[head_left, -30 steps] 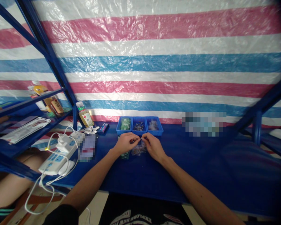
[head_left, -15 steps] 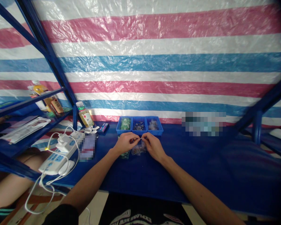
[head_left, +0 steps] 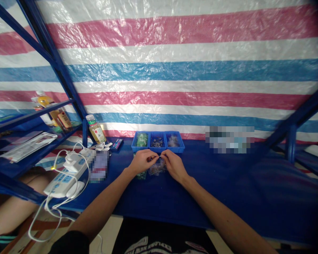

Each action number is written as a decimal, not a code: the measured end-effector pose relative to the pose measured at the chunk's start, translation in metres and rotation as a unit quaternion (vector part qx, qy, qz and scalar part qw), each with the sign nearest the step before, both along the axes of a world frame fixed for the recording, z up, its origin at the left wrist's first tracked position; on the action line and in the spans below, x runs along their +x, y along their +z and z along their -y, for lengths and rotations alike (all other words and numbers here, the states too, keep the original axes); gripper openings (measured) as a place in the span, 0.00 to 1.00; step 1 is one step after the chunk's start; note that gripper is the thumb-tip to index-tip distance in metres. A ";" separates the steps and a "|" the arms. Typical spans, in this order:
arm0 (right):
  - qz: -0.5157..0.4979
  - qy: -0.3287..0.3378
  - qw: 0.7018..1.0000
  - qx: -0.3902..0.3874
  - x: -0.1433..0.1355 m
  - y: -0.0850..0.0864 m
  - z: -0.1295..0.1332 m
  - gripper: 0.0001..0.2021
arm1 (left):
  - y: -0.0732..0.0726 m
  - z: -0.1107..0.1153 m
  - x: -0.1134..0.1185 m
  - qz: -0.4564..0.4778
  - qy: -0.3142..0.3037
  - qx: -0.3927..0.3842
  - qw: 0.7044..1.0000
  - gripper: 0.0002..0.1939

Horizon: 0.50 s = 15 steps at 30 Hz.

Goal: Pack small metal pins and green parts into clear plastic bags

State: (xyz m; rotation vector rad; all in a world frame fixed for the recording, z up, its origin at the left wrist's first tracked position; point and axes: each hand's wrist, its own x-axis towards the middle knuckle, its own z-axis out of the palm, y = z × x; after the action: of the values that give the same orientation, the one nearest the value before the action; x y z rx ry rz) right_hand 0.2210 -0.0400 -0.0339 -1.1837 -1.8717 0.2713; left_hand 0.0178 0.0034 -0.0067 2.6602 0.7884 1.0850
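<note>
My left hand [head_left: 142, 161] and my right hand [head_left: 174, 165] meet fingertip to fingertip in front of a blue three-part tray [head_left: 157, 149]. Both are closed in a pinch on something small and dark at the fingertips, too tiny to make out. Green packets [head_left: 142, 139] fill the tray's left compartment. The middle one holds loose dark metal pieces [head_left: 157, 142] that look like screws, and clear plastic bags [head_left: 173, 141] lie in the right one. Below my hands, small clear bags [head_left: 157, 170] lie on the table beside a green packet [head_left: 141, 175], partly covered by my left hand.
On the left of the blue table [head_left: 214, 190] lie a white power strip [head_left: 66, 178] with tangled cords and a blurred packet [head_left: 98, 165]. A bottle [head_left: 95, 130] and a small blue box [head_left: 117, 144] stand behind. Another person's leg [head_left: 21, 211] shows at far left.
Both hands stay almost in place, fingertips still together. The small thing between them has shifted slightly and looks darker now.
</note>
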 end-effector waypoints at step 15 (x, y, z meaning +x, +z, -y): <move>-0.026 0.026 0.999 -0.012 -0.001 0.004 0.003 0.07 | 0.001 0.000 -0.001 -0.006 0.002 -0.008 1.000 0.13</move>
State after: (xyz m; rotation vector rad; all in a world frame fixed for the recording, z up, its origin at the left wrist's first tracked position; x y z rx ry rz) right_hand 0.2196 -0.0428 -0.0298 -1.1350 -1.8603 0.3509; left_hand 0.0168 0.0034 -0.0053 2.6541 0.8023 1.0607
